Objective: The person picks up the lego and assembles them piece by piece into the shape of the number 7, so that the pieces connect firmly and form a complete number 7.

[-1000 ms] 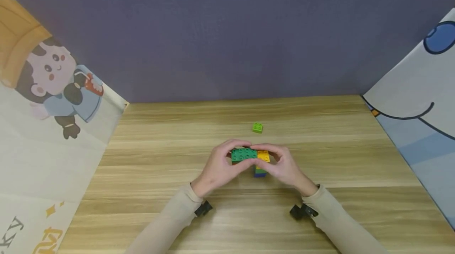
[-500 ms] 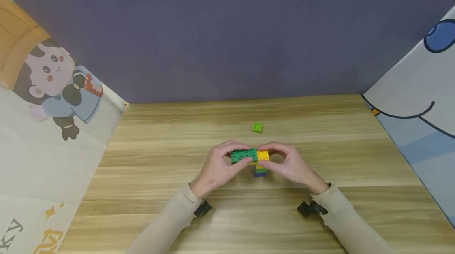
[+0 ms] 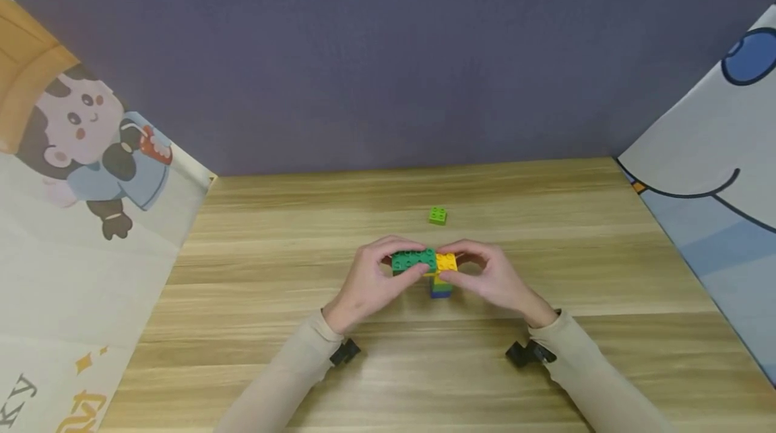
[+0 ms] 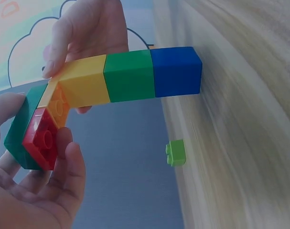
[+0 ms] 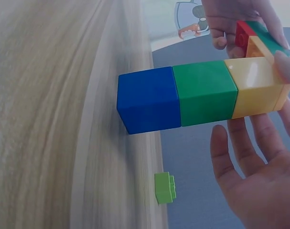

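Note:
A tower of toy building blocks stands upright on the table, with a blue block (image 4: 178, 71) at the bottom, a green block (image 4: 129, 75) above it and a yellow block (image 4: 85, 78) over that. At the top, a long dark green brick (image 3: 412, 260) juts out to the left, and a red brick (image 4: 42, 138) sits under its outer part. My left hand (image 3: 370, 281) pinches the dark green brick between thumb and fingers. With thumb and fingers, my right hand (image 3: 494, 281) grips the yellow brick (image 3: 446, 262) at the tower's top.
A small lime green brick (image 3: 438, 216) lies on the wooden table (image 3: 273, 217) beyond the hands. A dark grey panel (image 3: 388, 69) rises at the table's back edge, and printed panels (image 3: 48, 271) flank both sides.
My right hand has drawn slightly right, so its thumb now stands apart from the left thumb and more of the yellow brick shows. My left hand keeps its pinch on the dark green brick.

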A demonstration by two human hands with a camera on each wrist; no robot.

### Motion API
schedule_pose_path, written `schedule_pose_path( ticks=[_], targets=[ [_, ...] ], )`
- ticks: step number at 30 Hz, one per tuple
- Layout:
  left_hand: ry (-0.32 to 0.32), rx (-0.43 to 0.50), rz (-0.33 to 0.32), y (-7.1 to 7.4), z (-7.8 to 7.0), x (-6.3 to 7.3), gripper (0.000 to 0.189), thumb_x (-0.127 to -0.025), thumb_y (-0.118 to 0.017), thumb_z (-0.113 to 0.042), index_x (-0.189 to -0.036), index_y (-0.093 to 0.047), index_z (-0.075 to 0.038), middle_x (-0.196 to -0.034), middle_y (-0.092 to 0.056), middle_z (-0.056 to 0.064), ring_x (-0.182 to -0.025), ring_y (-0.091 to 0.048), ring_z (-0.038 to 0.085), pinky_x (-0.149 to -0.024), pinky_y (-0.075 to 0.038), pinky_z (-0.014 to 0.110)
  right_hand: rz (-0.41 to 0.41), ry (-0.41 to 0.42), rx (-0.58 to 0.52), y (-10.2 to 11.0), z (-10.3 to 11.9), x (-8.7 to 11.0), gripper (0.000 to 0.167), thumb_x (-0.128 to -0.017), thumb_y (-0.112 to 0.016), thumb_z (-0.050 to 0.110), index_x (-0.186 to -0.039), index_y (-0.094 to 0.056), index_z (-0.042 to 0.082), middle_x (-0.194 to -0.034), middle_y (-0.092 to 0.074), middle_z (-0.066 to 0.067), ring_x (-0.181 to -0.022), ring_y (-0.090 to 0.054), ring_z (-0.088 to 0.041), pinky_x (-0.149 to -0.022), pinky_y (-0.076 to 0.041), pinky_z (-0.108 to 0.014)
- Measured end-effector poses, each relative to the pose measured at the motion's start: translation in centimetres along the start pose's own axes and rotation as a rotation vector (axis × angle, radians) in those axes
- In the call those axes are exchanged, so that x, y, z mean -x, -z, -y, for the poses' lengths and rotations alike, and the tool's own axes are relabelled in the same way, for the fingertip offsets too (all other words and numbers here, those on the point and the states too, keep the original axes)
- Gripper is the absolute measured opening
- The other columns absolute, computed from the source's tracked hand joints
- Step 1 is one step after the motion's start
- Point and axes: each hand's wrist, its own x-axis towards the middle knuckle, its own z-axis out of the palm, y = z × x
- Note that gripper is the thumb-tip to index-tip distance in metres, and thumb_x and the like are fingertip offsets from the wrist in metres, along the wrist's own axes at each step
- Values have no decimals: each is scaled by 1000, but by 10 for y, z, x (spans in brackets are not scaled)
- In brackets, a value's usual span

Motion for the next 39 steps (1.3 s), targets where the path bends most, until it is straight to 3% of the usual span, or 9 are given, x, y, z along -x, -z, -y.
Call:
schedule_pose_path(
  ticks=[3, 10, 14, 20, 24, 28, 32, 39],
  targets=[
    [4, 0, -1, 0, -1, 0, 26, -95, -83, -26, -120, -81, -21, -118, -78, -6, -98, -68, 9, -77, -59, 34, 8, -5, -12, 1, 0, 0, 33, -92, -80, 0, -124, -75, 5, -120, -78, -9, -99, -71, -15, -92, -60, -30],
    [41, 6, 22, 3, -1, -2, 26, -94, -83, -27, -120, -81, -22, -118, -78, -8, -98, -68, 8, -77, -58, 33, 45, -4, -79, 5, -1, -3, 27, -99, -71, 0, -126, -73, 0, -123, -77, 5, -105, -71, -11, -92, -60, -28],
    [78, 10, 41, 7, -2, -1, 26, -94, -83, -26, -119, -81, -23, -118, -77, -10, -94, -66, 8, -76, -57, 31, 56, -51, -145, 9, -1, -7, 25, -104, -65, 3, -127, -71, -4, -124, -76, 10, -107, -70, -8, -91, -59, -25],
    [90, 0, 51, 9, -3, -2, 26, -94, -83, -27, -119, -81, -23, -119, -77, -10, -93, -66, 8, -76, -58, 34, 46, -153, -178, 15, -6, -15, 27, -107, -63, 10, -129, -70, -5, -125, -77, -3, -107, -71, -9, -93, -61, -27],
    [89, 5, 51, 9, -4, -2, 26, -93, -84, -28, -119, -81, -23, -119, -78, -10, -93, -66, 8, -76, -59, 34, 41, -211, -144, 19, -12, -22, 28, -107, -64, 13, -129, -70, -3, -127, -74, -17, -108, -73, -21, -94, -63, -33],
    [91, 4, 52, 9, -4, -2, 27, -93, -84, -29, -119, -81, -24, -119, -77, -10, -92, -66, 8, -76, -59, 33, 21, -271, -62, 22, -19, -28, 31, -107, -67, 19, -130, -71, -1, -128, -74, -19, -108, -72, -34, -90, -63, -38],
    [90, 5, 51, 9, -3, -2, 27, -93, -84, -28, -120, -81, -24, -118, -77, -10, -91, -66, 8, -76, -60, 36, -9, -322, 12, 25, -26, -34, 32, -105, -70, 25, -129, -73, 5, -127, -76, -16, -106, -72, -30, -86, -62, -40],
    [106, 22, 58, 9, -6, -1, 27, -93, -84, -27, -120, -81, -23, -117, -77, -10, -90, -66, 10, -76, -61, 39, -24, -342, 67, 26, -36, -40, 31, -104, -72, 30, -128, -75, 10, -126, -77, -11, -111, -71, -26, -95, -58, -36]
  ],
)
